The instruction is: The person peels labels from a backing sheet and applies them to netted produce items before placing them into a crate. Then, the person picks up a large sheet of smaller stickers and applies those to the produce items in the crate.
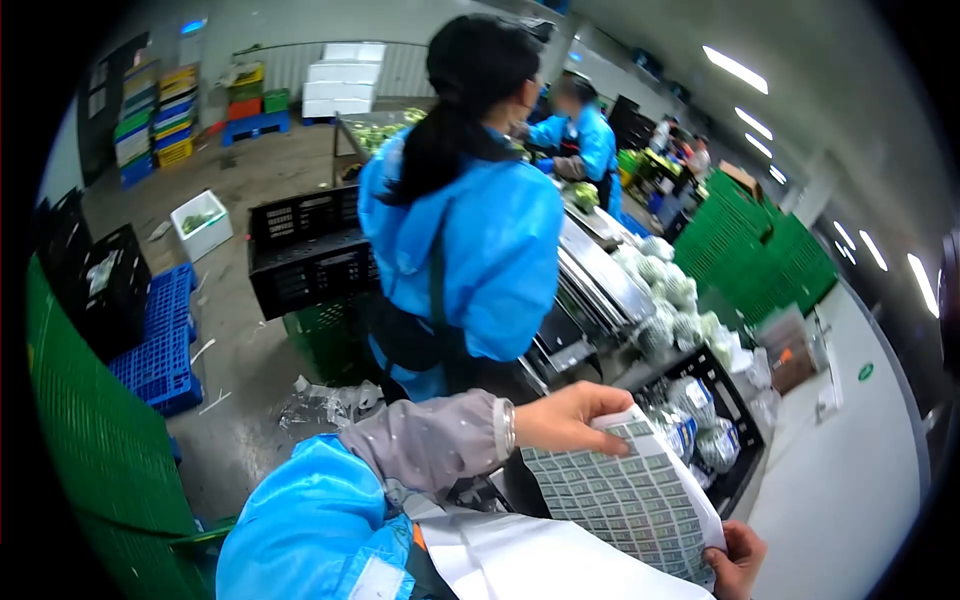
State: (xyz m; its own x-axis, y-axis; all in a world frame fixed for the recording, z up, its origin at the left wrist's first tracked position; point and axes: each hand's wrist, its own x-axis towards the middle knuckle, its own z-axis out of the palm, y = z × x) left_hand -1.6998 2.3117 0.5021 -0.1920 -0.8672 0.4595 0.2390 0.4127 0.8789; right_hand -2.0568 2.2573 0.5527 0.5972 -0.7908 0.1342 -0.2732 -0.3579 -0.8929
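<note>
A large sheet of labels (pixel 625 490), printed with rows of small green-and-white rectangles, is spread between my two hands. Its upper edge is pinched by my left hand (pixel 570 418), thumb on the printed face. My right hand (pixel 737 560) grips the lower right edge, partly cut off by the bottom of the view. A blank white paper part (pixel 530 555) curves toward my body below the printed face. Just beyond the sheet, a black crate (pixel 735 395) holds several wrapped round vegetables (pixel 692 400) with blue-and-white labels.
A co-worker in a blue jacket (pixel 465 250) stands close ahead with their back to me. Net-wrapped vegetables (pixel 655 290) are piled by a metal machine (pixel 600 265). Green crates (pixel 740 250) stand behind. On the left are a blue pallet (pixel 165 340) and a white foam box (pixel 203 235).
</note>
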